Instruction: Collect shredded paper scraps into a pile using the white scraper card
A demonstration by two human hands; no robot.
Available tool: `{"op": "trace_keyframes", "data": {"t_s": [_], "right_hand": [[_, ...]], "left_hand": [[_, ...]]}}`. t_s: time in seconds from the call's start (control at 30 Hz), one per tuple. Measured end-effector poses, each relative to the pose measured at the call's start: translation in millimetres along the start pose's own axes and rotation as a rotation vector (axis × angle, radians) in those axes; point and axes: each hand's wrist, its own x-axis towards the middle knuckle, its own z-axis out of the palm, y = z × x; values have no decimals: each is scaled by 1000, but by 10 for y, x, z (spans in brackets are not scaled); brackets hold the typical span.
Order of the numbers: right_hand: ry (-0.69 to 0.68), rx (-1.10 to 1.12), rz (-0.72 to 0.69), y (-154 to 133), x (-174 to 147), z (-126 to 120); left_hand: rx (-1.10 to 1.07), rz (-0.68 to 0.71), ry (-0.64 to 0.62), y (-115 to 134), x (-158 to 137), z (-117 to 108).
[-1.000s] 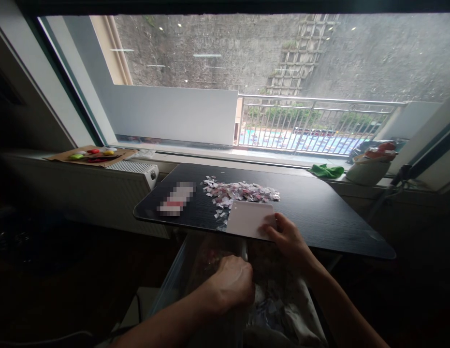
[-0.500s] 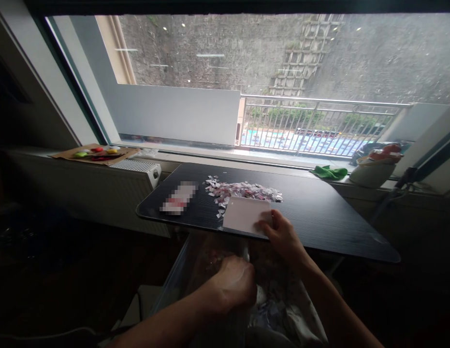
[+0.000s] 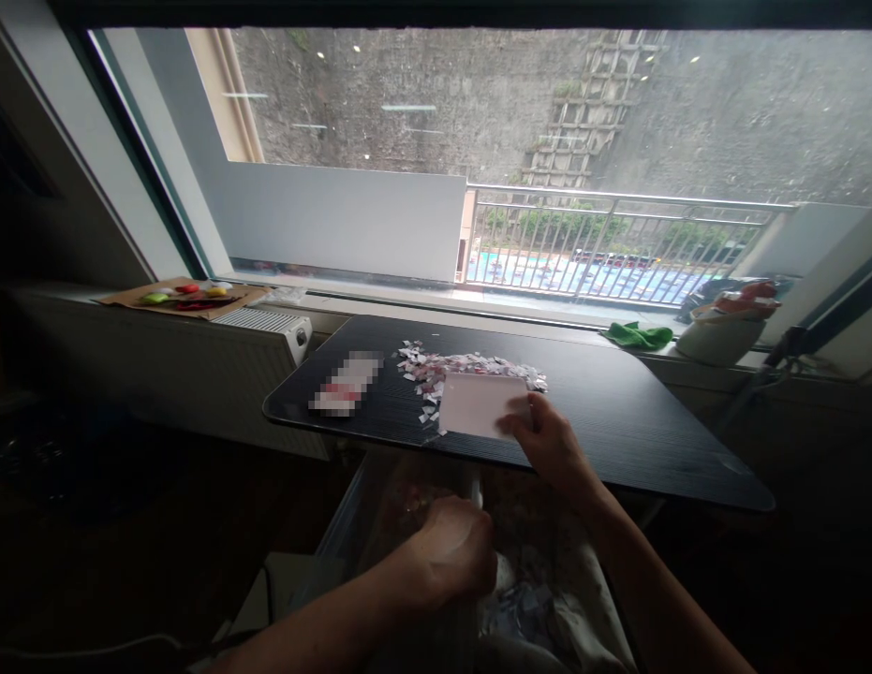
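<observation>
In my right hand [image 3: 552, 440] is a flat pale card [image 3: 481, 404], gripped at its right end and tilted over the near part of the dark tabletop [image 3: 618, 421]. Just beyond the card lies a loose heap of small paper scraps [image 3: 470, 363], with a few strays to its left. My left hand [image 3: 455, 548] is a closed fist below the table's front edge. It grips the rim of a clear plastic bag [image 3: 358, 505] that hangs under the edge. More scraps [image 3: 524, 604] lie lower down, near my lap.
A blurred-out white and red item [image 3: 347, 384] lies on the table's left side. On the sill are a green cloth [image 3: 636, 335], a pale pot [image 3: 723, 337] and a brown sheet with colourful items [image 3: 126, 298]. A radiator [image 3: 263, 328] stands left of the table.
My right hand and the card have shifted slightly away from me and to the right, back from the table's front edge. The left hand stays in place.
</observation>
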Motion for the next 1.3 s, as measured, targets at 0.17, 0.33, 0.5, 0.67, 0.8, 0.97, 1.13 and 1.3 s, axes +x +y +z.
{"op": "trace_keyframes", "data": {"t_s": [0.17,0.33,0.5,0.67,0.8,0.97,1.13,1.3], "right_hand": [[-6,-218,23,-95,-43,-112],[-17,-358,69,-152,-132,-441],[-45,-293,75,-86,-192,-729],[25,20,101,112,-102,-642],[-14,290,146,289,107,-379],[-184,333,211,344,289,-298],[-321,372,267,291,252,-538],[-234,319,226,299,156,-762]], "left_hand": [[-24,-12,-18,15,-42,-63],[-40,-40,-42,25,-62,-99],[-53,-38,2,0,-53,-49],[-35,-28,-1,3,-61,-64],[-7,-31,-11,21,-74,-95],[0,-28,7,12,-77,-80],[11,-32,-11,8,-82,-91],[7,-28,-9,17,-90,-113]]}}
